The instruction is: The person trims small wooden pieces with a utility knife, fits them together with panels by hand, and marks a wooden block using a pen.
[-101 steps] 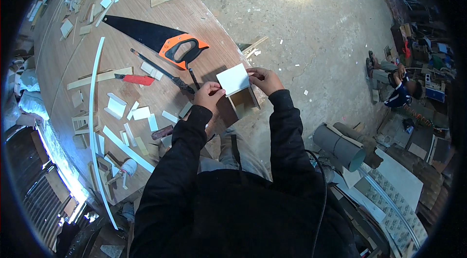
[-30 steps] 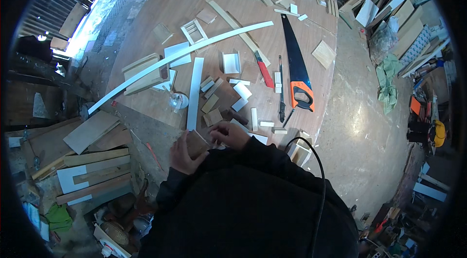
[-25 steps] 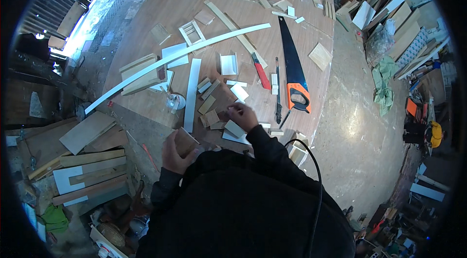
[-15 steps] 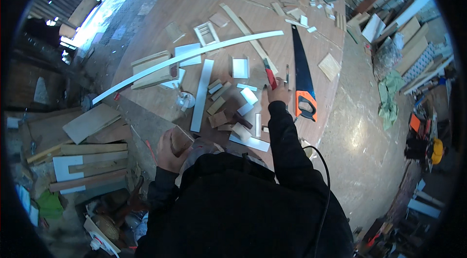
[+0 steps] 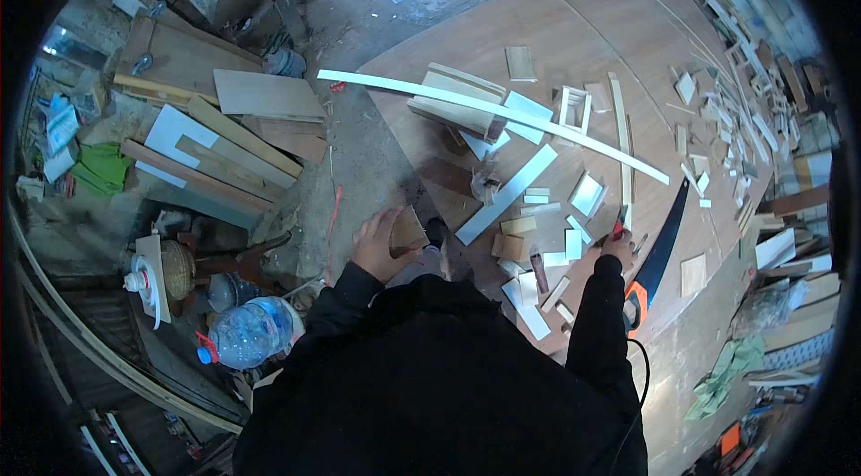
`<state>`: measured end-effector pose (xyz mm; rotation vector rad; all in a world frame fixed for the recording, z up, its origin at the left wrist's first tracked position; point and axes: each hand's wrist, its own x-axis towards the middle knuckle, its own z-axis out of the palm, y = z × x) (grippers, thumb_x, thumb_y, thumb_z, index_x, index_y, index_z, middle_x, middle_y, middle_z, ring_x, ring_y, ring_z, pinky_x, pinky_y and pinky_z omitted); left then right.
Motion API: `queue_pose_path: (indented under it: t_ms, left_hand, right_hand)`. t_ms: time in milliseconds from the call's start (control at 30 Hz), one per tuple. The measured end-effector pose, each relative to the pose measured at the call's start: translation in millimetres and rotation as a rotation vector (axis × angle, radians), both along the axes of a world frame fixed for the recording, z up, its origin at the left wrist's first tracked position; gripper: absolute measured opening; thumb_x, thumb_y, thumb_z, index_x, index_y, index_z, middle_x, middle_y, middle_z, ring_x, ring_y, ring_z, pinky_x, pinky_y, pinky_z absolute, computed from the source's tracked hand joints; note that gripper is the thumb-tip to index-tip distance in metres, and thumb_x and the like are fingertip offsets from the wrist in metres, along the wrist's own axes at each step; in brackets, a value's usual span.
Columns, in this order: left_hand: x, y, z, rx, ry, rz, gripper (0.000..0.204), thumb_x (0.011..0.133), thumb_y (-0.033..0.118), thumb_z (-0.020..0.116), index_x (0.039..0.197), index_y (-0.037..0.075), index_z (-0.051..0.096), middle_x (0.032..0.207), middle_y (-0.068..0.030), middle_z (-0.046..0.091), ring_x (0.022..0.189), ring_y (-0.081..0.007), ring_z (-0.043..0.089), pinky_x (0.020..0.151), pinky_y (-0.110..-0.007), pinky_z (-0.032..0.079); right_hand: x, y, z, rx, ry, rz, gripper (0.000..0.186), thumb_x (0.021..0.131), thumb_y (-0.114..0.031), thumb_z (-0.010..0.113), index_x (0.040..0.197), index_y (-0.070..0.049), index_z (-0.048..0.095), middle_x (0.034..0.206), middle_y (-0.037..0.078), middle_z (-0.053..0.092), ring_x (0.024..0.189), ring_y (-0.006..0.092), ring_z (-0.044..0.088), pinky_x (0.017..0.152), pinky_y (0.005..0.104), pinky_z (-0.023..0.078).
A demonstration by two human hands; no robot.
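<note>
My left hand point(image 5: 377, 247), at the near side of the table, is closed on a small wooden block point(image 5: 408, 232). Over to the right, my right hand point(image 5: 617, 247) reaches onto the table with its fingers round a slim red tool point(image 5: 619, 227); the hand hides most of it, so its exact kind is unclear. Just right of that hand lies a handsaw point(image 5: 665, 238) with an orange handle. Small wood blocks point(image 5: 509, 247) and white-faced offcuts point(image 5: 574, 243) are spread left of my right hand. A flat white strip point(image 5: 507, 195) lies beyond them.
A long pale strip point(image 5: 493, 105) crosses the table and overhangs its left edge. Wood scraps point(image 5: 731, 131) are heaped at the far right. Boards point(image 5: 269, 95) lean at the left, near a large water bottle point(image 5: 251, 332). A black cable point(image 5: 644, 359) runs by my right arm.
The view has swung left, so the table appears farther right and turned. My right hand stays at the red tool, while my left still holds the wooden block.
</note>
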<state>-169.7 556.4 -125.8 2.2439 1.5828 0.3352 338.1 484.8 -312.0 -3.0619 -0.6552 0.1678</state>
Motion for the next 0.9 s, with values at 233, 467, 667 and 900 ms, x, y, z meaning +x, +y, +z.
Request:
queue_pose_path:
  t_ms: [233,467,667,900]
  left_hand:
    - [-19,43,-72,-0.106,-0.183,0.028,0.089,0.071,0.045,0.082,0.143,0.01,0.043,0.136,-0.0166,0.051,0.123,-0.0404,0.049,0.103,-0.053,0.037]
    - [-7,101,-144,-0.133,0.012,0.009,0.088,0.07,0.043,0.083,0.141,0.01,0.043,0.14,-0.0171,0.043,0.128,-0.0396,0.042,0.105,-0.055,0.034]
    - [13,154,-187,-0.114,0.032,-0.152,0.088,0.068,0.041,0.084,0.14,0.011,0.043,0.135,-0.0145,0.043,0.127,-0.0386,0.042,0.103,-0.057,0.035]
    - [11,189,-208,-0.03,-0.043,-0.273,0.085,0.064,0.04,0.086,0.135,0.011,0.048,0.129,-0.0107,0.046,0.122,-0.0323,0.042,0.104,-0.05,0.032]
  right_hand:
    - [9,-6,7,0.589,-0.064,0.034,0.042,0.087,-0.03,0.062,0.12,-0.005,0.063,0.111,0.019,0.065,0.093,0.0344,0.067,0.08,0.0434,0.054]
    - [-105,22,122,1.241,0.46,0.131,0.044,0.1,-0.011,0.044,0.143,-0.003,0.047,0.089,0.005,0.058,0.058,0.006,0.049,0.05,0.0217,0.04]
    - [-243,56,180,0.969,0.757,0.694,0.044,0.106,-0.02,0.041,0.147,-0.004,0.041,0.079,0.004,0.058,0.059,0.0089,0.053,0.055,0.0245,0.045]
    - [-330,115,103,0.324,1.025,0.722,0.05,0.103,-0.019,0.043,0.151,-0.009,0.037,0.117,0.029,0.062,0.107,0.0407,0.062,0.093,0.0464,0.048]
